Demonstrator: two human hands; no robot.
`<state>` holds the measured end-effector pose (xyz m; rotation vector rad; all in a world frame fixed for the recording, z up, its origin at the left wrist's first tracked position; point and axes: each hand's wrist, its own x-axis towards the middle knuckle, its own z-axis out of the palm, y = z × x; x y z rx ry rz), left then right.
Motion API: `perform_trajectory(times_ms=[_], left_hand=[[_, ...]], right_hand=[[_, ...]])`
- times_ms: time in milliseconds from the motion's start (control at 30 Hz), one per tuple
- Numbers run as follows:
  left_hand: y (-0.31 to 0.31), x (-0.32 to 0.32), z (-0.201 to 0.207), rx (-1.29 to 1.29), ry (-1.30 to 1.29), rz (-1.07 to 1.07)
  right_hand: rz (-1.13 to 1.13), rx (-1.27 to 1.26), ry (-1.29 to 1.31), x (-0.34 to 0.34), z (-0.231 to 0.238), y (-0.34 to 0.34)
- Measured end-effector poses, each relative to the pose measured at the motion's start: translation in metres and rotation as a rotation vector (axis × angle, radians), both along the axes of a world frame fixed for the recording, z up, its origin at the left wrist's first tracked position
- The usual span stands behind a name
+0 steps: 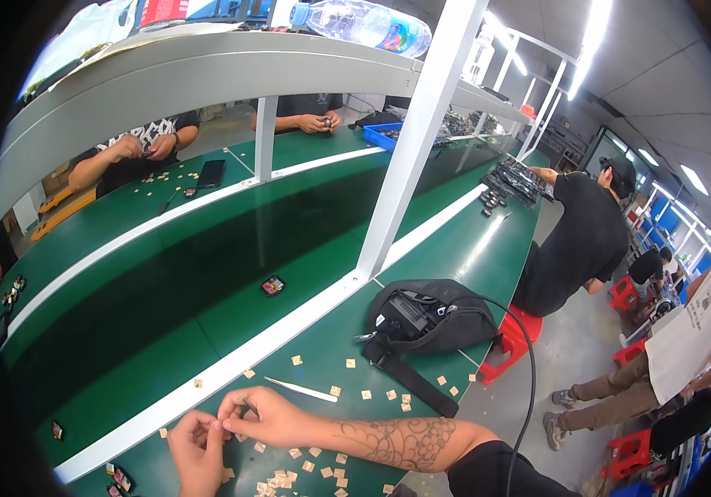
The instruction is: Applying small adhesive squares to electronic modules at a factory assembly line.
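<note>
My left hand (194, 447) and my right hand (263, 416) meet over the near edge of the green table (347, 344), fingertips pinched together. Whatever sits between their fingers is too small to make out. Around and beneath them lie many small tan square pieces (277, 482), some in a loose heap, others scattered singly. Just beyond my right wrist is a pair of white tweezers (302, 389), lying flat. Left of my left hand, several small dark parts (119, 478) with red and pink patches rest at the lower edge of the picture.
A black bag (430, 319) with its strap lies to the right; a black cable (531, 373) runs past it. Ahead stretches a dark green belt (206, 265) bearing a small dark part (273, 285). A white post (413, 149) supports a shelf holding a plastic bottle (364, 25). Co-workers sit across and rightward.
</note>
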<state>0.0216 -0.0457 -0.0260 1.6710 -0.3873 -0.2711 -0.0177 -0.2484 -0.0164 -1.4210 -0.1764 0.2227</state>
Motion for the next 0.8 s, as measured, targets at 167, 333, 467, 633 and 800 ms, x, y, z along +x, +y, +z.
perform_trajectory(times_ms=[167,333,467,633,800], left_hand=[[0.001,-0.001,0.003,-0.005,-0.013,0.008],[0.001,-0.002,0.005,0.001,-0.099,0.004],[0.000,-0.004,0.008,0.002,-0.097,0.002],[-0.001,-0.005,0.009,-0.045,-0.030,-0.011],[-0.007,-0.028,0.034,0.153,-0.172,-0.201]], right_hand=[[-0.007,-0.022,0.018,-0.003,0.008,-0.001],[-0.010,-0.016,0.015,-0.003,0.007,0.000],[-0.021,0.016,-0.002,-0.004,0.003,0.002],[-0.095,-0.056,-0.082,-0.001,0.002,-0.002],[-0.129,-0.117,-0.137,0.008,-0.004,-0.016]])
